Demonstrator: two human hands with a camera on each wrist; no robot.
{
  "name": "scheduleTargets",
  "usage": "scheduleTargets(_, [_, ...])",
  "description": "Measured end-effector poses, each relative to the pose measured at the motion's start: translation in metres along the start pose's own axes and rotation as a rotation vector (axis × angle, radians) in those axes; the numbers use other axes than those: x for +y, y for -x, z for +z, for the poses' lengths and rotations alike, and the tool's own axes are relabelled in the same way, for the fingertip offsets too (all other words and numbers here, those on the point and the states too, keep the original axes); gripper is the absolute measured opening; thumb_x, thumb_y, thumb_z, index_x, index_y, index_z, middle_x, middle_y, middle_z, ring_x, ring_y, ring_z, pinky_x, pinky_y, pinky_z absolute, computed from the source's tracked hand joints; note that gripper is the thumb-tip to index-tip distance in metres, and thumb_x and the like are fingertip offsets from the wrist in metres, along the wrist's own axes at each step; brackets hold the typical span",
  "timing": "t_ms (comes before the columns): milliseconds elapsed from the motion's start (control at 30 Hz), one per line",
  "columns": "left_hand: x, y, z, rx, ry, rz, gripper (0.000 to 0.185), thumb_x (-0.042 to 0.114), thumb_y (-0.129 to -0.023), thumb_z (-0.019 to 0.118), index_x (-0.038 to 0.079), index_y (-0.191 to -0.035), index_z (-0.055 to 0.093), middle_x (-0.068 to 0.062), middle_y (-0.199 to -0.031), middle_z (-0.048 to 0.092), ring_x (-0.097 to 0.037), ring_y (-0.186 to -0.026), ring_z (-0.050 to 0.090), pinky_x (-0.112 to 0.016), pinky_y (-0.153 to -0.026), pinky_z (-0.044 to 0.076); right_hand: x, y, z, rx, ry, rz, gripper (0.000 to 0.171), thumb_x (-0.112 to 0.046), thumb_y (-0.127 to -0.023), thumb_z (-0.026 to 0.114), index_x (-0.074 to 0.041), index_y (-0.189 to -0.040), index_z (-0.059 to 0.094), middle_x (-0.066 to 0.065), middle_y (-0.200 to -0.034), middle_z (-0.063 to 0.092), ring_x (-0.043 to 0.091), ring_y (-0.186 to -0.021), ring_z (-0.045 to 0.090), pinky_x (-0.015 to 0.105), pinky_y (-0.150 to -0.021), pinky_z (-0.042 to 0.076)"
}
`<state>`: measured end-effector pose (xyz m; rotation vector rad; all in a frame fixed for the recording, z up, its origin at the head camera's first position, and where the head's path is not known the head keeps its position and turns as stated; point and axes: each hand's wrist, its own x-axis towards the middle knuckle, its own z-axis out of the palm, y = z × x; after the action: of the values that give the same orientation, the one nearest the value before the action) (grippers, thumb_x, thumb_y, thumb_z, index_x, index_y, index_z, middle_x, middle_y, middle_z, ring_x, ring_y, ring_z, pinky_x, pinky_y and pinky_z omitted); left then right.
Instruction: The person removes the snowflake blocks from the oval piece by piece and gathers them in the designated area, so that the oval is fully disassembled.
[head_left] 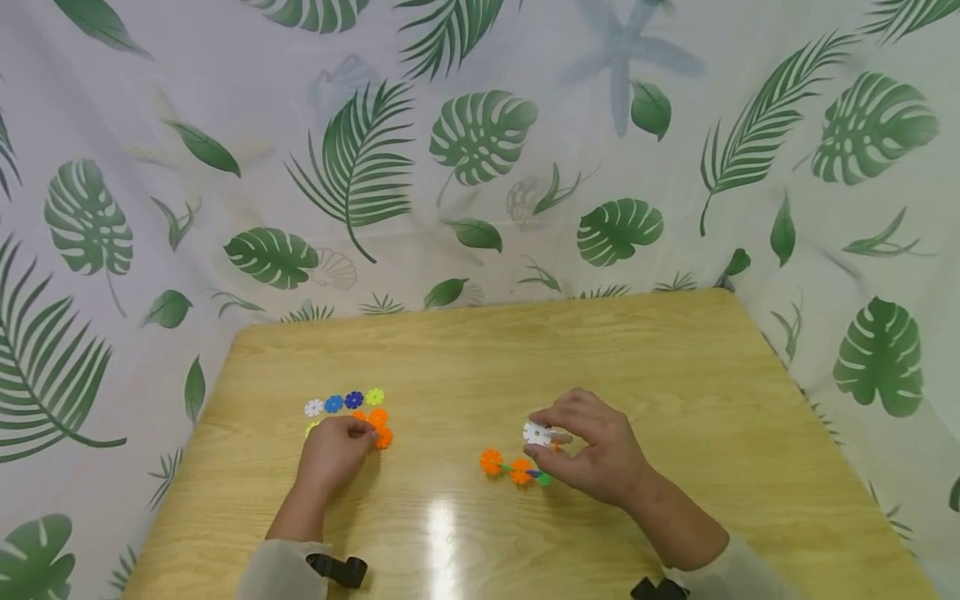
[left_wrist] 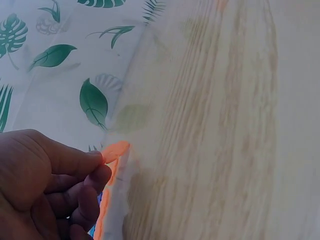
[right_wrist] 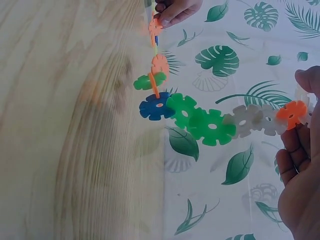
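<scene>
The left hand (head_left: pixel 333 454) has its thumb and index finger clamped on the near edge of an orange disc (left_wrist: pixel 116 151), probably because so thin a notched flower shape leaves little but its rim to catch. More orange discs (head_left: pixel 378 415) lie just beyond those fingertips, and past them a row of a white disc (head_left: pixel 313 407), a blue disc (head_left: pixel 333 404), a dark blue disc (head_left: pixel 354 400) and a yellow-green disc (head_left: pixel 375 397) is spread on the desk (head_left: pixel 435 367); lying apart by colour, they look sorted for easy picking. The right hand (head_left: pixel 592 450) closes its thumb and fingers about a pale disc (head_left: pixel 536 433) of a linked chain (right_wrist: pixel 212 126), which runs out from the fingertips towards the left hand. Nearest the fingers come orange and whitish discs, then green and blue; farther out some stand edge-on, likely since slotted joints set neighbours crosswise. Holding one end seems meant to steady the chain, though whether its far end touches the desk I cannot tell.
</scene>
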<state>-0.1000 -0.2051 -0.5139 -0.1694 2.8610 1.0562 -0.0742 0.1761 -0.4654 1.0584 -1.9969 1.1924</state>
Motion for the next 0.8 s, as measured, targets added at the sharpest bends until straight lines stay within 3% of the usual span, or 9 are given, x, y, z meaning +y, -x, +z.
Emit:
scheduleTargets(400, [-0.0052,-0.0090,0.0017,-0.027,-0.083,-0.061,0.022,0.027,-0.093,0.074,0.006,-0.097,0.079,-0.005,-0.094,0.075,-0.024,-0.085,0.068,-0.048,-0.082,0.056,0.0006,0.0006,-0.0002,-0.010,-0.013,-0.013,0.027,-0.022,-0.082,0.089,-0.009,-0.103,0.079,-0.001,-0.089,0.075,0.019,-0.082,0.064,0.024,-0.077,0.052])
scheduleTargets(800, [-0.0071,-0.0097,-0.0014,-0.016,-0.084,-0.044,0.024,0.029,-0.093,0.074,0.005,-0.098,0.080,-0.007,-0.098,0.076,-0.027,-0.089,0.069,-0.050,-0.085,0.055,-0.0052,-0.0019,0.0005,-0.034,-0.034,-0.016,0.031,-0.014,-0.077,0.091,-0.009,-0.105,0.079,0.000,-0.091,0.075,0.019,-0.083,0.064,0.022,-0.078,0.051])
